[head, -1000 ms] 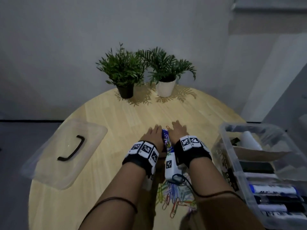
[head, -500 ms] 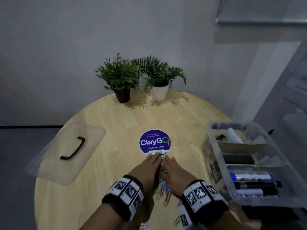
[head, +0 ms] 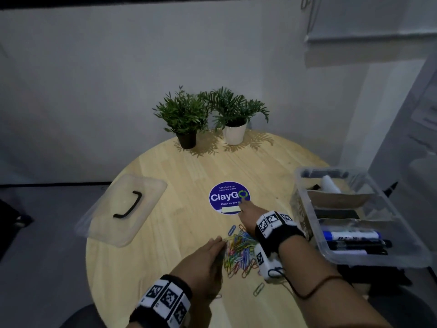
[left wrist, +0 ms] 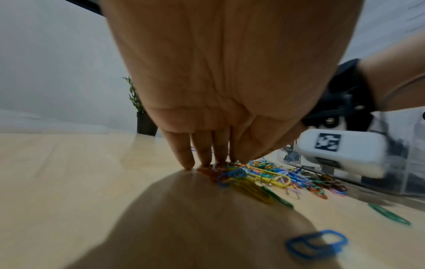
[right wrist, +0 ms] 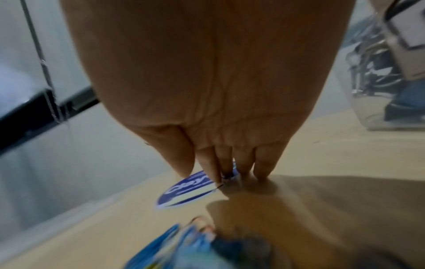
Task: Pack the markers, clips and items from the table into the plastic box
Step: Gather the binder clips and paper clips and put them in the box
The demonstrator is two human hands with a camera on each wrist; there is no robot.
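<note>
A heap of coloured paper clips (head: 238, 252) (left wrist: 271, 176) lies on the round wooden table (head: 184, 176). My left hand (head: 208, 254) (left wrist: 207, 160) rests flat, its straight fingers touching the heap's left edge. My right hand (head: 248, 209) (right wrist: 230, 174) reaches past the heap, straight fingertips on the table beside a small pale yellow sticky pad (head: 231, 210) (right wrist: 190, 193) that lies on the blue ClayGo sticker (head: 229, 197). The clear plastic box (head: 305, 200) stands at the right, holding markers (head: 352, 235).
The box's clear lid (head: 125, 209) with a black handle lies on the table's left. Two potted plants (head: 186, 119) (head: 236, 114) stand at the far edge. Single clips (head: 258, 289) (left wrist: 317, 243) lie loose near the front edge.
Both hands were together above the clip heap. The right hand has moved forward to the sticky pad. The left hand has drawn back to the heap's left side.
</note>
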